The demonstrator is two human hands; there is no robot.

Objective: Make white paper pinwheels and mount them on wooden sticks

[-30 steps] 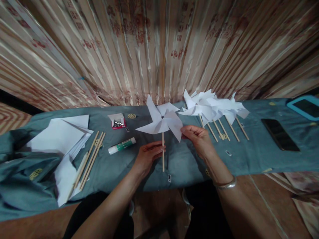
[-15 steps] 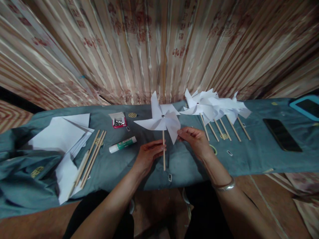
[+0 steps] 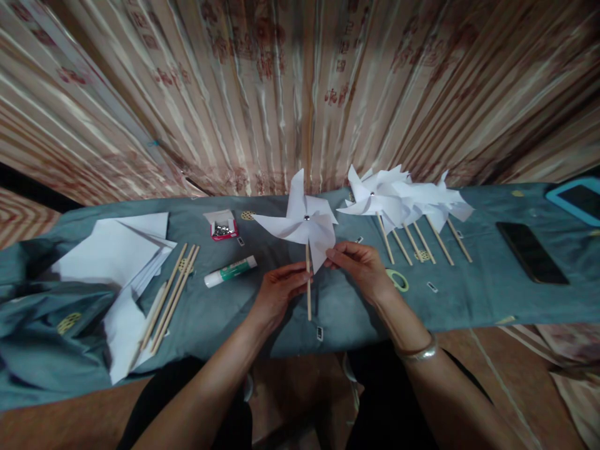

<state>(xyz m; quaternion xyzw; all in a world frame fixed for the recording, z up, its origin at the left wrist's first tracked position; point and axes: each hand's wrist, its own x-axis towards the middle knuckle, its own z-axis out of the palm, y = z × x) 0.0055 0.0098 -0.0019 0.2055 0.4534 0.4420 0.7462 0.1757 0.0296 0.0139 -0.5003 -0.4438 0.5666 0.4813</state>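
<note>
one white pinwheel [image 3: 300,226] above the left hand [image 3: 280,292], stick [image 3: 309,303] pinched there, right hand [image 3: 360,269] beside it, pinching one blade [image 3: 322,240]

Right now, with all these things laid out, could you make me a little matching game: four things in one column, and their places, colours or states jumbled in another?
1. Left hand
2. Glue stick
3. Small box
4. Phone

A. Dark, lying to the right of the grouped pinwheels
B. Holding the wooden stick of a white pinwheel
C. White and green, lying on the cloth
D. Open, with shiny metal pieces inside

Pairs: 1-B, 2-C, 3-D, 4-A
</note>
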